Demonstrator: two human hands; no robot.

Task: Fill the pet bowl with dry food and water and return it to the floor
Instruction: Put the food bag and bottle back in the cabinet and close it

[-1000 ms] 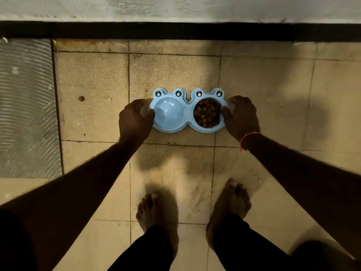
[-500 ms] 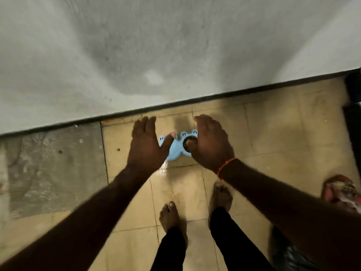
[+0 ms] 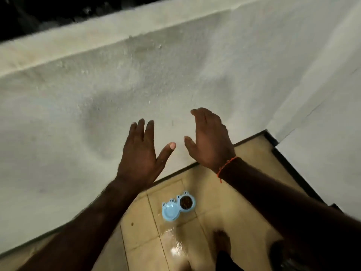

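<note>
1. The blue double pet bowl (image 3: 178, 208) sits flat on the tan tiled floor (image 3: 140, 237), close to the dark skirting strip (image 3: 172, 174) at the foot of the pale rough wall (image 3: 136, 79).
2. Its 2 cups lie side by side on a slant. The right cup holds brown dry food (image 3: 185, 202). The left cup (image 3: 170, 211) looks pale blue inside, and whether water is in it cannot be told from this view.
3. The left hand (image 3: 139, 156) is raised in front of the wall, back of the hand toward the camera, fingers (image 3: 144, 130) straight and slightly spread, thumb stuck out to the right. It holds nothing.
4. The right hand (image 3: 211, 141) is raised beside it, fingers together and gently bent, thumb pointing toward the left hand. It too holds nothing. An orange thread (image 3: 226, 166) circles its wrist.
5. The bowl is well apart from both sets of fingers. In the picture it lies lower than both hands, between the 2 forearms, and nothing touches it.
6. A wet, shiny patch (image 3: 173, 243) spreads over the tiles just in front of the bowl, toward the person.
7. 1 bare foot (image 3: 221, 241) shows on the floor to the right of that patch, blurred and dim.
</note>
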